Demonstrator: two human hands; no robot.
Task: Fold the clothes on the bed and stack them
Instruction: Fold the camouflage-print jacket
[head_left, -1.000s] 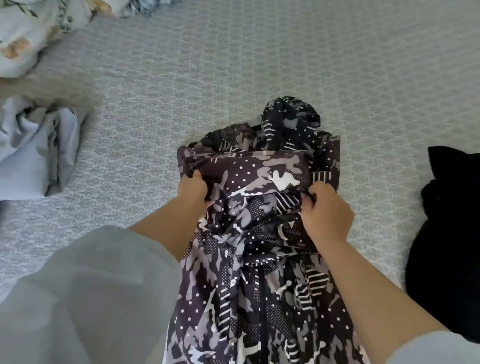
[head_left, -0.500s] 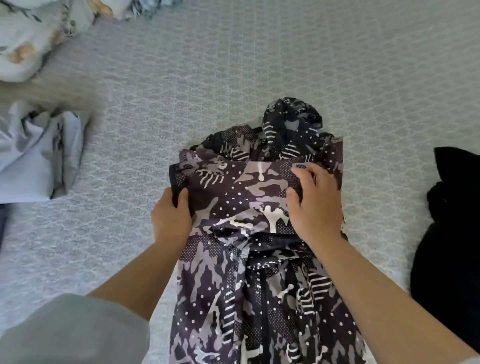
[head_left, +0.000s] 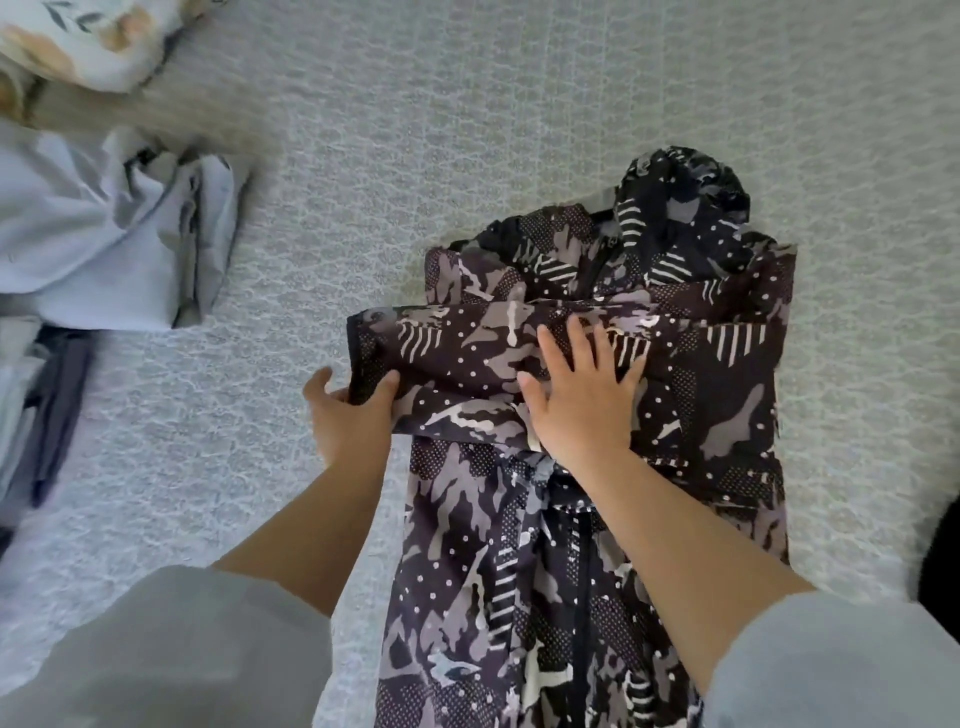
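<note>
The dark camouflage-print hooded jacket (head_left: 597, 415) lies on the grey textured bed (head_left: 467, 130), toward its near edge, hood pointing away. The step in hand appears to be folding a sleeve across the chest. The right hand (head_left: 582, 400) presses flat there with fingers spread; the left hand (head_left: 353, 415) pinches the sleeve cuff. Next, probably, the cuff must be laid down and smoothed. One jacket is being folded; one crumpled pale blue garment (head_left: 104, 239) waits near the left edge.
</note>
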